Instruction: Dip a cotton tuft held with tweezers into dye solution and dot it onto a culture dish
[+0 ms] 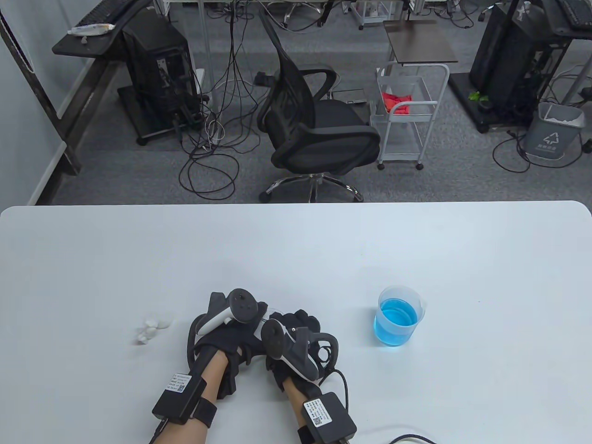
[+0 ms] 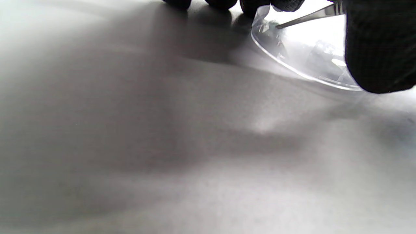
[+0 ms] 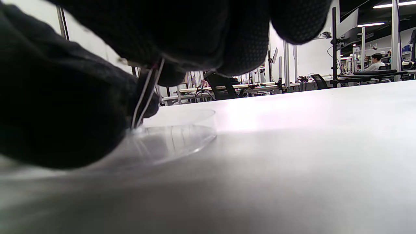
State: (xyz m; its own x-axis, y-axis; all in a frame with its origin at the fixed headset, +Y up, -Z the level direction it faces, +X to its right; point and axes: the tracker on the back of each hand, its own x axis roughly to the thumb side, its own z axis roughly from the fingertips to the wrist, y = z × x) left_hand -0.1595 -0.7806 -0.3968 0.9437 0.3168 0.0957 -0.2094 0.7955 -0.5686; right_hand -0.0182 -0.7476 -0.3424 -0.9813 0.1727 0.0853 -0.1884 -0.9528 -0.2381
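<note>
A clear culture dish [image 3: 182, 136] lies on the white table [image 1: 296, 249] under both hands; it also shows in the left wrist view [image 2: 302, 68]. My right hand [image 1: 296, 326] pinches metal tweezers [image 3: 146, 94], tilted down, with their tips touching the dish floor near its rim. The tweezers also show in the left wrist view [image 2: 312, 15]. A small dark wet bit sits at the tip; I cannot tell it clearly as cotton. My left hand [image 1: 231, 330] holds the dish, its fingertips [image 2: 253, 5] at the rim. A beaker of blue dye [image 1: 398, 319] stands to the right of the hands.
Several white cotton tufts [image 1: 152, 326] lie on the table left of the hands. The table's far edge [image 1: 296, 203] faces an office chair [image 1: 319, 129] and a cart on the floor.
</note>
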